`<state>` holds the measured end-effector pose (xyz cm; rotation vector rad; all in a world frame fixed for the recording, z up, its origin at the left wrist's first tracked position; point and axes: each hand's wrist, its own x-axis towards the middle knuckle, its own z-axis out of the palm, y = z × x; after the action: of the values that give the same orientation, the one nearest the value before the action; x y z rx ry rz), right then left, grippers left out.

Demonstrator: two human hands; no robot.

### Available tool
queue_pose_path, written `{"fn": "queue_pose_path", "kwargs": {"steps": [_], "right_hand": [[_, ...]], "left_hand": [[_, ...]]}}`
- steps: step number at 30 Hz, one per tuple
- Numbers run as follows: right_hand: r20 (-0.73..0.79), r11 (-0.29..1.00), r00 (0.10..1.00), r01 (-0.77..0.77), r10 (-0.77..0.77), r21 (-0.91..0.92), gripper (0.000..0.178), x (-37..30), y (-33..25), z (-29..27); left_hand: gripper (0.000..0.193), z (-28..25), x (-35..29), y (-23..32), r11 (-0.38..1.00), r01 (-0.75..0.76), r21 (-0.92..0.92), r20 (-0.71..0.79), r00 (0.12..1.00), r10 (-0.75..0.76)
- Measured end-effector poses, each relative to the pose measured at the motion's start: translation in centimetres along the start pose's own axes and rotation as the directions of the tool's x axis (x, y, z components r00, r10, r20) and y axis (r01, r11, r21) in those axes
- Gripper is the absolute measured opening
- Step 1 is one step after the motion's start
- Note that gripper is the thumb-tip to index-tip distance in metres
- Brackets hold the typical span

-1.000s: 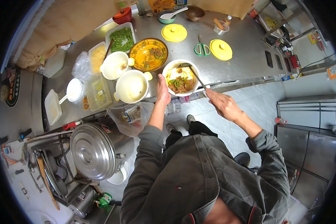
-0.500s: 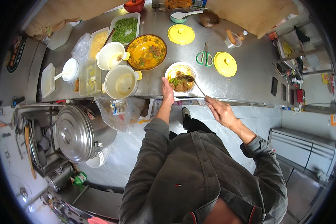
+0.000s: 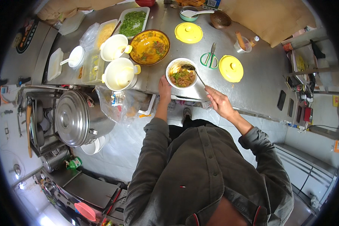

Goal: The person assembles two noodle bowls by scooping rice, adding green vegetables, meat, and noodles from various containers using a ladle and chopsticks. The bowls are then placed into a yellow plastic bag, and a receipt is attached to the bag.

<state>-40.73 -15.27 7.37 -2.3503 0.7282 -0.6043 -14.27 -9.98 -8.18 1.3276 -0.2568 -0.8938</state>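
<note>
A white bowl (image 3: 167, 72) with browned meat, chopped greens and reddish sauce stands near the counter's front edge. My left hand (image 3: 164, 89) rests against its left side, gripping it there; some fingers are hidden behind the hand. A long-handled metal spoon (image 3: 200, 77) is held near the end of its handle by my right hand (image 3: 220, 103), fingers closed around it. The spoon's dark head dips into the food by the bowl's far right rim. Just beyond the bowl to the left is a brown-rimmed dish (image 3: 139, 56) with orange sauce and some meat.
Green-handled scissors (image 3: 209, 60) and two yellow lids (image 3: 188, 33) (image 3: 231, 69) lie to the right. Two pale pots (image 3: 108, 77) (image 3: 106, 52) stand left, near a tray of chopped greens (image 3: 143, 28). A large lidded steel pot (image 3: 69, 118) is below the counter.
The spoon's head has shifted slightly within the bowl, toward the far right rim. My left hand has slid lower along the bowl's side. The whole view has tilted a little.
</note>
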Motion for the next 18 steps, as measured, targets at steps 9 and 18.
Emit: {"fn": "queue_pose_path", "kwargs": {"steps": [9,18], "right_hand": [[0.079,0.153,0.656,-0.289,0.751,0.945,0.021,7.1,9.2,3.3],[-0.127,0.841,0.832,-0.539,0.540,0.041,0.024,13.0,18.7,5.0]], "left_hand": [[0.021,0.5,-3.7,-1.0,0.983,0.184,-0.017,-0.149,0.971,-0.185],[0.020,1.0,-3.5,0.2,0.981,0.167,0.099,-0.107,0.982,-0.157]]}}
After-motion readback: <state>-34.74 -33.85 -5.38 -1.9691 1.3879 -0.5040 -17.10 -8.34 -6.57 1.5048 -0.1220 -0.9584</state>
